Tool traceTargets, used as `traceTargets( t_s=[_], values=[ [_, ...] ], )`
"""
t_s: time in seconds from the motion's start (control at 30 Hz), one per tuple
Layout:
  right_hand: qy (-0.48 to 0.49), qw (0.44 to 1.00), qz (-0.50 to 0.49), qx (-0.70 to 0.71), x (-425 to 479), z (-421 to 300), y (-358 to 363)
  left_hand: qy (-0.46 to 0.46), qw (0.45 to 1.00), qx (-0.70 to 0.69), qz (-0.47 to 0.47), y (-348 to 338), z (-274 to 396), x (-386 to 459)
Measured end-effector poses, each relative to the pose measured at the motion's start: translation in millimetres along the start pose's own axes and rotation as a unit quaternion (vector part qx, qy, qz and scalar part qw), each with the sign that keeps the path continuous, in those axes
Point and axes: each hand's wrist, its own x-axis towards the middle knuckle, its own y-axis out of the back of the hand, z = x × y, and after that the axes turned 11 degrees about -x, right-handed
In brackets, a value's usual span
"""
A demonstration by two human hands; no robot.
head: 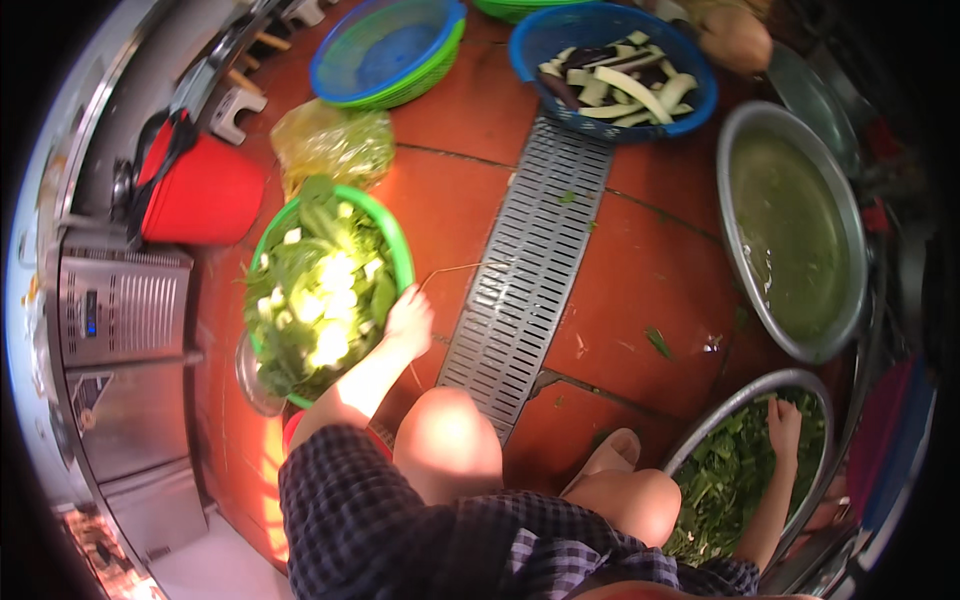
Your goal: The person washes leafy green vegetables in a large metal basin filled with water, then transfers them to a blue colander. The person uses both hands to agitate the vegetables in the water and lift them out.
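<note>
My left hand (410,324) is closed on the right side of a green plastic basket (397,232). Leafy green vegetables (319,210) with pale cut stems fill this basket, and strong light washes out their middle. My right hand (784,427) is over a round metal basin (709,416) at the lower right, near its far side. Cut greens (720,469) lie in that basin. The right fingers look curled, but whether they hold any greens is too small to tell.
A slotted metal drain cover (525,262) crosses the red tile floor. Ahead stand a blue basket (525,56) of cut eggplant and stacked baskets (457,45). Greenish water fills a metal basin (727,172) at right. A red bucket (206,191) and plastic bag (330,139) are at left.
</note>
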Motion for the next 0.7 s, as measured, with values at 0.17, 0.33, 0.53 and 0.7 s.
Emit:
traceTargets(
  t_s=[0.17, 0.33, 0.53, 0.7],
  values=[
    [0.064, 0.981, 0.121, 0.139, 5, 4, -18, 0.066, 0.982, 0.062, -0.165, -33, -12, -56],
    [0.082, 0.987, 0.074, 0.114, 26, 6, -15, 0.206, 0.914, -0.139, -0.320, -31, -30, -77],
    [0.198, 0.935, 0.283, 0.079, 34, -37, 15, 0.200, 0.950, -0.233, -0.060, 18, -56, -58],
    [0.222, 0.922, 0.317, -0.010, 48, -44, -39, 0.133, 0.931, -0.341, 0.018, 71, -47, -2]
  ],
)
